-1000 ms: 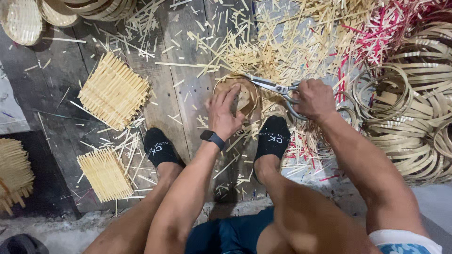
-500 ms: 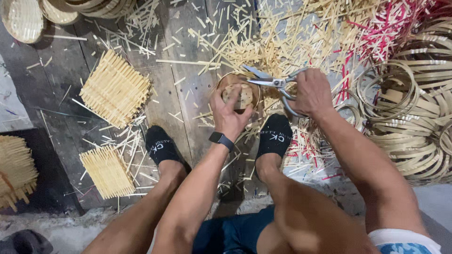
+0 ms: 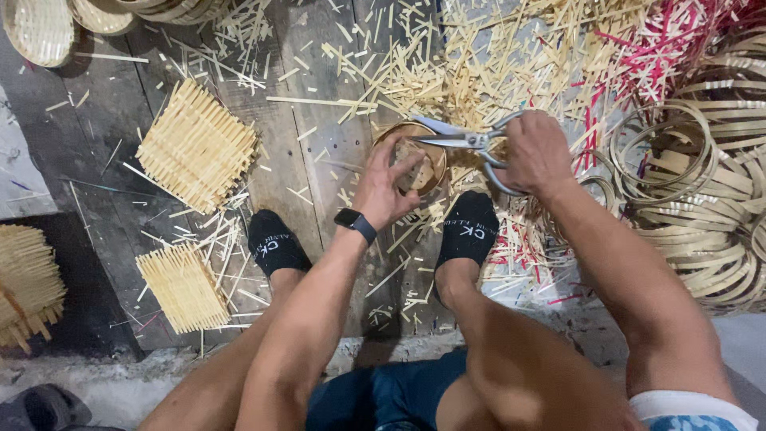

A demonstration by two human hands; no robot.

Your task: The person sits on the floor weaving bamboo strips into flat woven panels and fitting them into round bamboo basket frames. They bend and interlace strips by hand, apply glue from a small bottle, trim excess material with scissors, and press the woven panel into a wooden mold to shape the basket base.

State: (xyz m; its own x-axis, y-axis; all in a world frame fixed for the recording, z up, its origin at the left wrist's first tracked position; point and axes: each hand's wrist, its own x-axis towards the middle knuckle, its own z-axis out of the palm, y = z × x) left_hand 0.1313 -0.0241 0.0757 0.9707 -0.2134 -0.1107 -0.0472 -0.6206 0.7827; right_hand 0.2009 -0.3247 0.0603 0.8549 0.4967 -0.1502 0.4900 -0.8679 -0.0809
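A small round woven basket [image 3: 411, 156] is being gripped by the left hand [image 3: 384, 187], fingers pressed inside so its rim is being presented to the blades. Scissors [image 3: 471, 142], clenched in the right hand [image 3: 536, 152], are being held parted just above that rim. Bamboo offcuts [image 3: 495, 64] are lying beyond both grips.

Both forearms reach forward over the bent bare knees, feet in dark socks planted on the floor. The left hand [image 3: 388, 185], a dark watch on its wrist, is cupped with fingers curled in a grasp. The right hand [image 3: 537, 152] is closed in a fist-like grip, knuckles up.
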